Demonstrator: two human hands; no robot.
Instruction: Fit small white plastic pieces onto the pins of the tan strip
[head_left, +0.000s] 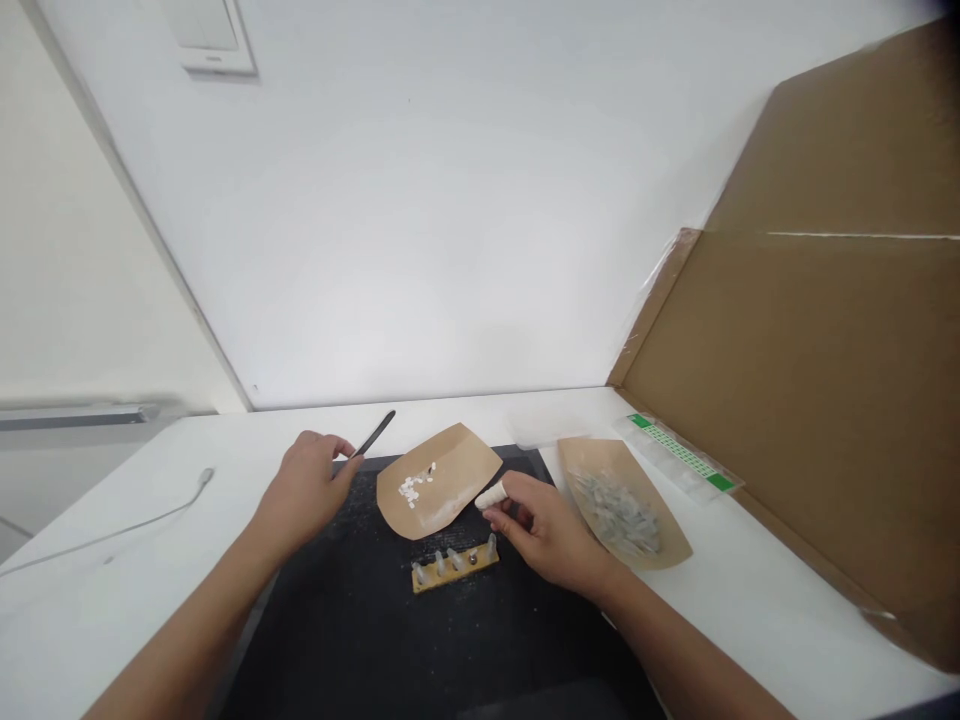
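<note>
My left hand is closed around dark tweezers, their tip pointing up and to the right. It hovers left of a brown paper tray with small white pieces in it. My right hand is pinched just right of that tray, its index finger wrapped in a white covering. Whatever lies between these fingertips is too small or hidden to make out. Below the tray, a yellowish strip holds several small translucent tubes standing up, with one shiny round spot between them.
A second paper tray at the right holds many translucent pieces. Behind it lies a clear plastic case with green labels. A black mat covers the middle of the white table. Cardboard stands at right; a cable lies left.
</note>
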